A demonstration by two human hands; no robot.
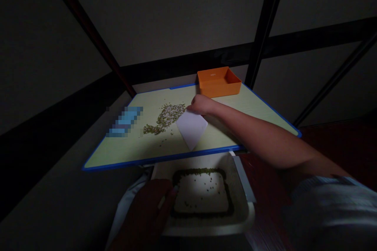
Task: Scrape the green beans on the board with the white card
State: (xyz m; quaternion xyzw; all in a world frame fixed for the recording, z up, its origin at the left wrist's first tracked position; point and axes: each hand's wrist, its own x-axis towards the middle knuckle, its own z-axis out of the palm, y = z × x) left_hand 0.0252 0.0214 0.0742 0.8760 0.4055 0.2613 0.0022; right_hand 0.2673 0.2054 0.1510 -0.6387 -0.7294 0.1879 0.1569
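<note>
My right hand (201, 104) is closed on the far edge of a white sheet of paper (192, 128), with its corner pointing at the table's near edge. Small greenish seeds (171, 114) lie scattered on the pale yellow tabletop (120, 151), just left of the paper. Below the table edge, my left hand (153, 204) is wrapped over the left rim of a white plastic tub (241, 188). More of the dark green seeds (203, 171) line the edges of the tub's floor, with several loose ones in its middle. Shadow hides part of the left fingers.
An orange open box (219, 85) stands at the back right of the table. A blurred-out blue patch (125, 121) is at the table's left. A blue rim (188, 154) runs around the tabletop. Dark-framed panels (188, 15) rise behind, and a reddish floor (265, 188) shows at right.
</note>
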